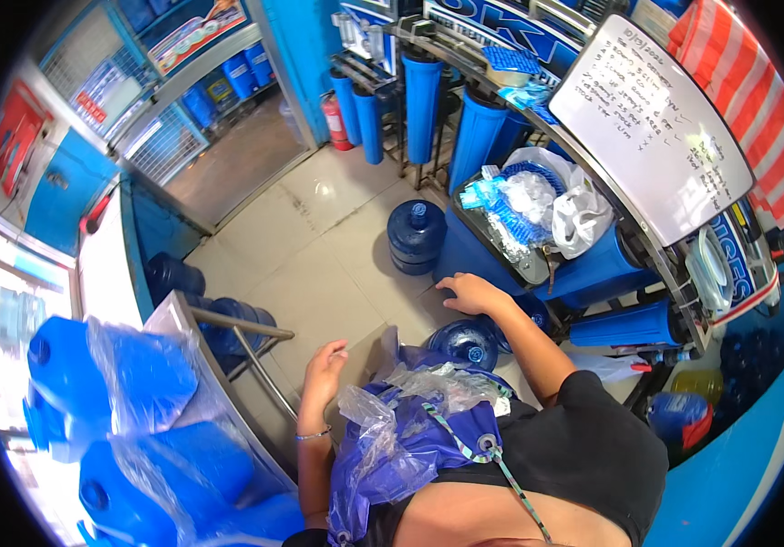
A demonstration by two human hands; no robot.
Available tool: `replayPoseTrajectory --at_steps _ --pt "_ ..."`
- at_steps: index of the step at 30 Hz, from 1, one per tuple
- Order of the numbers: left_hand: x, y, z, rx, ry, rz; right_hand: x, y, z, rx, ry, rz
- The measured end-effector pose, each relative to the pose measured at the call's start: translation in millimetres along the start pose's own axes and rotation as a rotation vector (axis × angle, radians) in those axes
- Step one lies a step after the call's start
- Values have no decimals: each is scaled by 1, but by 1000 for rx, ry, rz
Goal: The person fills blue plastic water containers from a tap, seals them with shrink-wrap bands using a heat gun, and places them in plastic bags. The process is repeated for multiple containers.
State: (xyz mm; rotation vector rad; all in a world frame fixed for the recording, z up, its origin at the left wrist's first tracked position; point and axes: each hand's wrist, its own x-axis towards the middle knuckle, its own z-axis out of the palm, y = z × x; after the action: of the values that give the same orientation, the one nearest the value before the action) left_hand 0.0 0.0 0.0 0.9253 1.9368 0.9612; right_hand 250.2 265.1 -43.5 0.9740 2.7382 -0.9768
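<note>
Blue round water jug [465,341] lies at frame centre, half hidden by crumpled clear plastic wrap [428,387] | right hand [470,293] open, fingers spread just above jug | left hand [323,369] loosely curled, empty, left of wrap | second blue jug [416,235] upright on tiled floor [319,246] above.

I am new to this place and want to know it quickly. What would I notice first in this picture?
Blue water jugs wrapped in clear plastic fill the lower left. One round blue jug stands alone on the tiled floor. A whiteboard leans at the upper right, above tall blue filter tubes.
</note>
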Motion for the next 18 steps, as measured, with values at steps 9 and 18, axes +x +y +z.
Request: replayPoseTrajectory --at_steps 9,18 --pt "119 94 29 190 -497 173 -11 66 -45 261 501 306" --pt "224 182 77 351 -678 287 37 88 -176 115 1210 170"
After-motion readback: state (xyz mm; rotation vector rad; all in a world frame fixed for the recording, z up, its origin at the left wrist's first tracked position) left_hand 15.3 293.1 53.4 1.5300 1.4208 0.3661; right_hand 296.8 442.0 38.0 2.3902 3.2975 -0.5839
